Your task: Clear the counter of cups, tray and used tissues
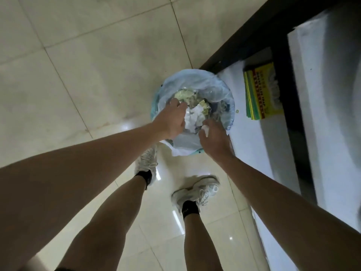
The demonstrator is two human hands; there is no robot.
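A round bin with a pale blue liner [218, 89] stands on the floor against a dark counter base. It holds crumpled white used tissues [192, 116], greenish scraps and clear plastic. My left hand [171, 122] hangs over the bin's left rim, its fingers pointing down and loosely spread beside the tissue wad. Over the near right rim, my right hand [214, 138] pinches a small white tissue [205, 131] in its fingertips. No cups or tray are in view.
A dark counter frame [281, 79] runs along the right with a white surface [320, 106] behind it. A yellow-green glue trap pack [257, 94] lies beside the bin. My feet in white sneakers [197, 192] stand on the glossy beige tiles [88, 65].
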